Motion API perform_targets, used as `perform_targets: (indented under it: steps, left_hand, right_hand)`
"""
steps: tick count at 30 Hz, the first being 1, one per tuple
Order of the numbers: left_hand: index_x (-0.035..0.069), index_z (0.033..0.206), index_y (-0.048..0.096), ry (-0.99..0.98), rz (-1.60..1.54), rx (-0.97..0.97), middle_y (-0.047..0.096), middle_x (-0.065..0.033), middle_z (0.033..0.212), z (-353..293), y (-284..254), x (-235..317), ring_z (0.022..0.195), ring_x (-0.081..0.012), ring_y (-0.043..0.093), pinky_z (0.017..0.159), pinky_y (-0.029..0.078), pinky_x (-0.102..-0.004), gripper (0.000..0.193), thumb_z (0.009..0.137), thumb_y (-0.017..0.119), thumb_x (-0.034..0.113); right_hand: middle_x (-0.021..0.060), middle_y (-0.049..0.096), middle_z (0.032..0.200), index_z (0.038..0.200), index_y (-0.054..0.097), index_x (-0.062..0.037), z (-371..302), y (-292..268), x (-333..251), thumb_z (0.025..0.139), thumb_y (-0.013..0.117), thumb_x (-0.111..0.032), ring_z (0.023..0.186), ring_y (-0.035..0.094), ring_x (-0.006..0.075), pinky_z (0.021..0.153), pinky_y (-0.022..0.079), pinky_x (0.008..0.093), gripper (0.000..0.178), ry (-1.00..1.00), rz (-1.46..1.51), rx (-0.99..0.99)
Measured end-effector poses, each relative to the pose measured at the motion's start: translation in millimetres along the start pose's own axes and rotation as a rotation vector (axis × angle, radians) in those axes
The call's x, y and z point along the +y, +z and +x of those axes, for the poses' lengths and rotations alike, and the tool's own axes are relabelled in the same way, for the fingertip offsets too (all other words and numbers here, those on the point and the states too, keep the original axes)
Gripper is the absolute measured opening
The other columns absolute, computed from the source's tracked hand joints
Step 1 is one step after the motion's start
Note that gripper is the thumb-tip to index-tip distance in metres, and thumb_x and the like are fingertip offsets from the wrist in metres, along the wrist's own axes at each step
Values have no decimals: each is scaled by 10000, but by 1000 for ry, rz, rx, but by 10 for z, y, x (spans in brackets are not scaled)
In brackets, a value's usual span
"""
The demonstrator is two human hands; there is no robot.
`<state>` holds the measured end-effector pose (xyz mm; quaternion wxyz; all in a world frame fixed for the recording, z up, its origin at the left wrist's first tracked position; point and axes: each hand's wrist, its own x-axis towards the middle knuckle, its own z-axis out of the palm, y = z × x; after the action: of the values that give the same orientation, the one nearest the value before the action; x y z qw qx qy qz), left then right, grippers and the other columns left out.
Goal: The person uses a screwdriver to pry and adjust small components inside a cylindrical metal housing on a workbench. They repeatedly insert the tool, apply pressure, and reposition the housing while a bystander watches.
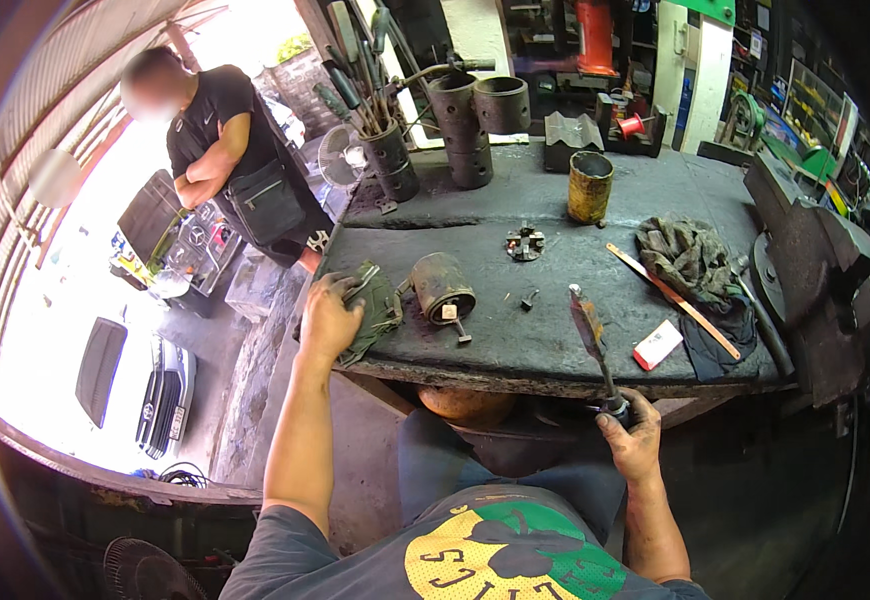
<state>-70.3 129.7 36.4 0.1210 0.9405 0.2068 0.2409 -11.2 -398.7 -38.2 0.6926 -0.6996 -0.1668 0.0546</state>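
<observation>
At the left front of the workbench, my left hand [330, 318] is closed round a short grey metal piece [363, 284], its kind unclear. Beneath it lies a crumpled dark green rag [380, 318]. My right hand [632, 437], at the front edge, grips the dark handle of a long tool with a flat, brown-stained blade [589, 325], its tip pointing away from me. Between my hands, a grimy metal cylinder [442, 282] lies on its side with a pale block and a bolt-like stub at its open end. A small dark fitting [529, 299] rests to its right.
Behind these sit a round metal part [525, 243] and a yellow can [590, 190]. Toward the right are an orange-brown strip [675, 302], dirty cloth [690, 258], a red-and-white box [658, 346] and a vise [820, 250]. Tools fill a holder [391, 165]. A person [230, 160] stands at left.
</observation>
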Motion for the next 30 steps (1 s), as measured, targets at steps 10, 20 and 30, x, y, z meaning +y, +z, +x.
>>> perform_targets:
  steps: [10,20,30]
  left_hand:
    - [48,1299,842,-24,-154,119,733,-185,1395,-401,313,260,1366,-430,671,1205,520,-507,541,776,903,169]
    - [29,1315,827,41,-72,78,733,-233,1391,-414,397,415,1341,-447,678,1190,524,-522,604,797,1008,279]
    - [16,1196,848,18,-125,130,791,-206,1204,-458,335,395,1193,-438,739,1098,571,-487,357,842,847,68]
  right_hand:
    - [2,709,945,1209,758,48,-33,26,-39,967,965,-282,873,619,98,810,529,285,459,40,0,-10]
    - [0,708,941,1211,753,48,-89,57,-63,976,944,-254,864,620,94,800,530,279,428,60,33,-9]
    - [-3,707,969,1244,753,47,-105,56,-106,965,963,-260,893,618,95,820,530,287,465,67,29,-27]
